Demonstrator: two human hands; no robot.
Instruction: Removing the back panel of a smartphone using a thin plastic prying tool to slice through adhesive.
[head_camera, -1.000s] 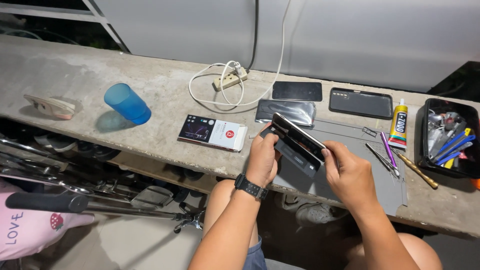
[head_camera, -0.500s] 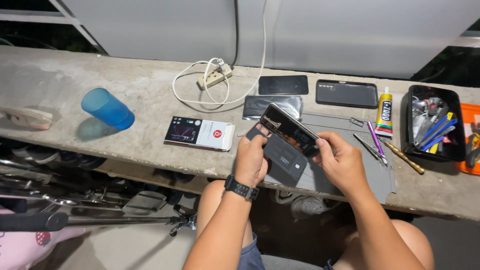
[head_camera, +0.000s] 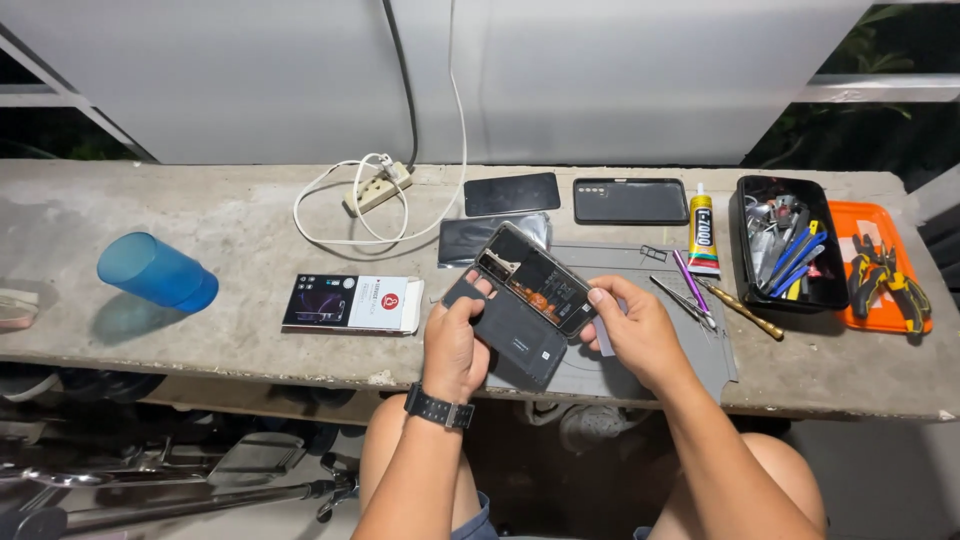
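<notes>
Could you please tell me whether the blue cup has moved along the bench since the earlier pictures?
No. The blue cup still lies just left of the white box on the bench; only the camera's view has shifted.

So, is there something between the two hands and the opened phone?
Nothing visible is. The left hand and the right hand both grip the opened phone directly, holding it above the grey mat, with its dark back cover hanging under it.

Blue cup (head_camera: 157, 273) on its side at left, glue tube (head_camera: 703, 235) nr black tool tray (head_camera: 789, 243), orange tray (head_camera: 882, 270) w/ pliers.
</notes>
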